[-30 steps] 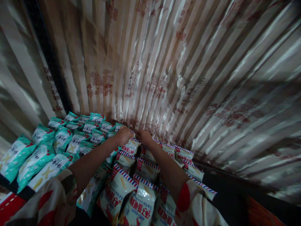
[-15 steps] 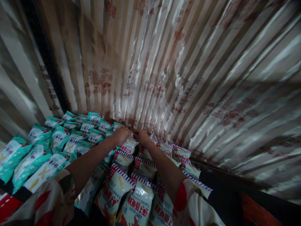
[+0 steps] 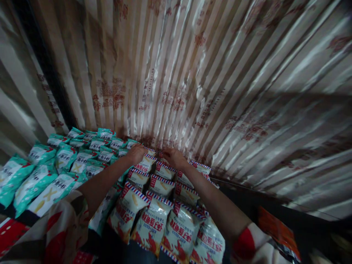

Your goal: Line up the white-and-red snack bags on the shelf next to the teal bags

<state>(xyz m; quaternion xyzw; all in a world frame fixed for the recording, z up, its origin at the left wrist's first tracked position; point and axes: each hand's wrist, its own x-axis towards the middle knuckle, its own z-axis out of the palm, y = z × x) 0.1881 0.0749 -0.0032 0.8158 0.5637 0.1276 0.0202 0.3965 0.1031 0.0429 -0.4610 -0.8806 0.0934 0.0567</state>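
Note:
Both my arms reach forward over a stack of white snack bags with red and blue striped edges (image 3: 154, 220). My left hand (image 3: 136, 153) rests knuckles up on a back bag of that stack (image 3: 145, 165), fingers curled down over it. My right hand (image 3: 173, 157) lies just to the right, fingers bent onto the far bags near the wall. What lies under either set of fingertips is hidden. A block of teal and white snack bags (image 3: 66, 159) sits to the left of my left arm.
A striped, shiny curtain-like wall with red print (image 3: 192, 80) rises right behind the bags. A dark vertical post (image 3: 46, 73) stands at the left. A dark ledge (image 3: 264, 201) and an orange packet (image 3: 277, 229) are at the lower right.
My hands have moved slightly apart on the back bags, the right arm swinging out to the right. The view has shifted, showing more of the white bags in front.

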